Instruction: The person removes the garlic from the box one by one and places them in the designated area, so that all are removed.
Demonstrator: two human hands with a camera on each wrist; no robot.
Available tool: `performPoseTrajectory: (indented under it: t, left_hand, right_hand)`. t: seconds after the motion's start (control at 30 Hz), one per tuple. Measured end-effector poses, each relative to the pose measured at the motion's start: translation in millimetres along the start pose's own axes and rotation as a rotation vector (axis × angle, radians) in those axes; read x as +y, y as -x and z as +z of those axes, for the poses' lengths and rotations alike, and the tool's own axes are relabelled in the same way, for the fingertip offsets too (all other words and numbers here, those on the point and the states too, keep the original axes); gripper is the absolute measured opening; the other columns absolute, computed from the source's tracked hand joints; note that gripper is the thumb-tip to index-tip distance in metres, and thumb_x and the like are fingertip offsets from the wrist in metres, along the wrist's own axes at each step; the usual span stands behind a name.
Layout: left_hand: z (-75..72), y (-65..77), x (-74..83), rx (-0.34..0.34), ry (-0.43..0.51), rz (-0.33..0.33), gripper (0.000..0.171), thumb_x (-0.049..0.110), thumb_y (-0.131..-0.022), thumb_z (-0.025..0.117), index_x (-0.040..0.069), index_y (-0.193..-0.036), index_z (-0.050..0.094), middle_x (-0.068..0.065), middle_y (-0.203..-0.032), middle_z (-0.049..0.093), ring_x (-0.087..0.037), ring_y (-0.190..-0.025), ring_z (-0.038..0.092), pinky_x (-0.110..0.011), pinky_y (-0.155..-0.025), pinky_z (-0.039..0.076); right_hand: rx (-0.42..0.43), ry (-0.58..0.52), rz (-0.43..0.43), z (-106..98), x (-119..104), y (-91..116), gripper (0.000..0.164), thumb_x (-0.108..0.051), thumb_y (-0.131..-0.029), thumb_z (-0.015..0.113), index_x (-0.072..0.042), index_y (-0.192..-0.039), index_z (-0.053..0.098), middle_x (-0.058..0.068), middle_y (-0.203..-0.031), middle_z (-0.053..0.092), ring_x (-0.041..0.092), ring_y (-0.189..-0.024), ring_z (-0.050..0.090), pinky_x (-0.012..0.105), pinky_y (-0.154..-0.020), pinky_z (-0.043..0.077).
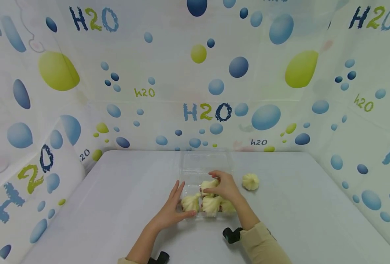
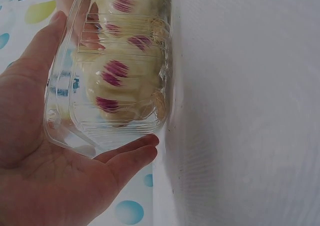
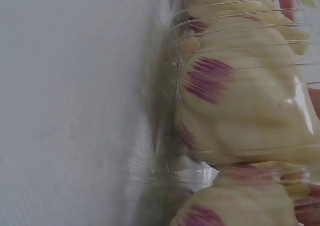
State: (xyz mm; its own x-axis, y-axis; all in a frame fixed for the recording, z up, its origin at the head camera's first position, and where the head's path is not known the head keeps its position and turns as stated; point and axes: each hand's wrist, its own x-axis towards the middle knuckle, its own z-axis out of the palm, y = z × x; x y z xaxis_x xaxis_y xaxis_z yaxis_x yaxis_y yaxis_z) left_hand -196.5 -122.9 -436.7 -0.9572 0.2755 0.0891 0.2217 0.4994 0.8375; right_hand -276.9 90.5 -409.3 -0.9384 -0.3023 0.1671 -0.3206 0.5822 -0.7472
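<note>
White table (image 1: pixel 129 183), clear box (image 1: pixel 192 189) on it, left hand (image 1: pixel 170 211) touching its left side, fingers spread, right hand (image 1: pixel 226 185) curled round one bulb (image 1: pixel 208 184), thumb and fingers about it, behind other bulbs (image 1: pixel 211 205) in the box.

From my end, the right hand (image 1: pixel 226 187) covers part of the garlic bulb (image 1: pixel 207 184) under it, and I can't tell whether its hidden fingertips grip it. The bulb below that hand's wrist (image 1: pixel 227 206) is partly hidden from me too. Behind the left hand (image 1: pixel 171 213), the frame crops its sleeve (image 1: pixel 125 261) and the black device (image 1: pixel 162 258) beside it. My left wrist view cuts that hand at the left edge. In my right wrist view, the edge crops blurred fingers (image 3: pixel 315 99); whose, I can't tell.
</note>
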Motion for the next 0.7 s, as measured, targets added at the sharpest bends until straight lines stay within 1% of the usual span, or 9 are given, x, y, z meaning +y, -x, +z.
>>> performPoseTrajectory:
  t: [0.13,0.3,0.47,0.6,0.7]
  left_hand:
    - [-0.1,2.1,-0.9,0.004,-0.010,0.019,0.101,0.038,-0.076,0.073,0.011,-0.148,0.007,-0.019,-0.151,-0.006,-0.045,-0.124,0.034,-0.056,-0.097,0.031]
    - [-0.4,4.6,-2.2,-0.001,-0.015,0.026,0.101,0.038,-0.077,0.073,0.010,-0.148,0.007,-0.019,-0.151,-0.006,-0.045,-0.124,0.035,-0.056,-0.097,0.031]
    - [-1.9,7.0,-2.2,0.001,-0.017,0.030,0.101,0.038,-0.077,0.073,0.011,-0.148,0.007,-0.019,-0.151,-0.006,-0.045,-0.123,0.035,-0.057,-0.097,0.030]
    - [-2.9,9.0,-2.5,0.002,-0.009,0.044,0.101,0.036,-0.077,0.073,0.010,-0.148,0.007,-0.020,-0.150,-0.006,-0.046,-0.121,0.038,-0.057,-0.097,0.031]
    - [-3.4,10.6,-2.8,-0.007,-0.006,0.038,0.100,0.036,-0.077,0.073,0.011,-0.148,0.007,-0.019,-0.151,-0.007,-0.045,-0.122,0.037,-0.057,-0.097,0.030]
  right_hand:
    - [-0.007,0.047,0.000,3,-2,1,0.062,-0.030,-0.066,0.083,-0.001,-0.115,0.061,0.014,-0.108,0.062,0.024,-0.093,0.057,0.040,-0.080,0.048]
    - [-0.042,0.110,0.032,6,-5,2,0.062,-0.033,-0.066,0.082,-0.001,-0.115,0.060,0.013,-0.107,0.062,0.027,-0.096,0.057,0.041,-0.081,0.048]
    - [-0.079,0.198,0.043,9,-6,1,0.061,-0.033,-0.065,0.082,-0.003,-0.114,0.061,0.011,-0.106,0.063,0.030,-0.100,0.056,0.044,-0.085,0.045]
    - [-0.088,0.268,0.067,10,-8,1,0.060,-0.037,-0.063,0.083,-0.005,-0.110,0.063,0.010,-0.106,0.063,0.032,-0.102,0.055,0.048,-0.088,0.041]
    - [-0.091,0.310,0.092,11,-10,2,0.059,-0.039,-0.063,0.082,-0.006,-0.109,0.064,0.009,-0.107,0.063,0.033,-0.104,0.053,0.050,-0.089,0.038]
